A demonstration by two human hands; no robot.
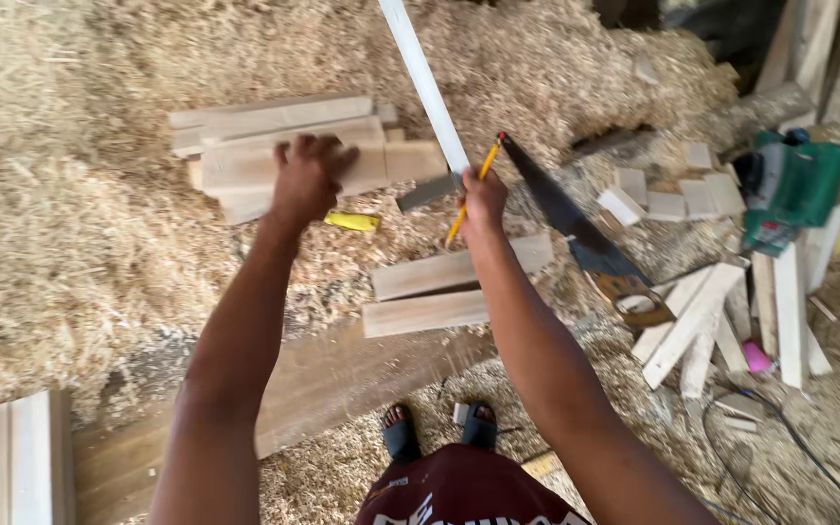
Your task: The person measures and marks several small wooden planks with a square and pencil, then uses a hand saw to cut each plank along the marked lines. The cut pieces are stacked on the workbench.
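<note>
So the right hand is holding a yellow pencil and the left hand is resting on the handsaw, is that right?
Not quite. The head view shows the left hand resting on a stack of wooden boards, not the handsaw, which lies untouched on the sawdust. The right hand does hold a yellow pencil.

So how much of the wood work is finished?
Several pale cut wooden boards are already stacked. Now the left hand rests on that stack, while the right hand holds a yellow pencil beside a long white strip. The handsaw lies unused.
</note>
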